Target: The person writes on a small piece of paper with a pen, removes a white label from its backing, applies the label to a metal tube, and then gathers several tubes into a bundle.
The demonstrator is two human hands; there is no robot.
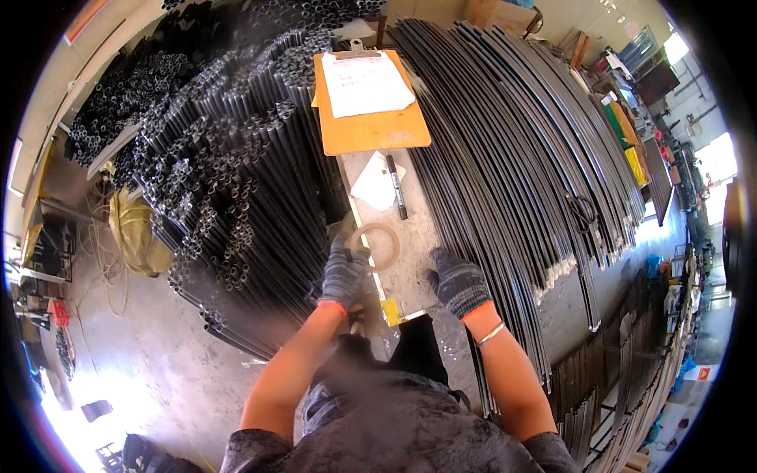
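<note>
My left hand [344, 273], in a grey knit glove with an orange cuff, is closed at the left edge of a narrow pale board [414, 276]. Its fingers pinch the near left side of a roll of tape [396, 251], a beige ring. Over the board's right edge is my right hand [460, 282], gloved alike, its thumb and fingers apart with nothing seen between them. A black marker [397, 188] lies farther up the board beside a white paper scrap [371, 188]. Beyond them rests an orange clipboard [374, 134] with a written sheet [364, 83] under its clip.
Stacked dark metal tubes [260, 169] crowd the left, their ends facing up toward me. Long dark bars [505, 150] lie side by side on the right, with a coiled black cord [582, 211] on them. An olive sack [136, 235] stands on the floor at left.
</note>
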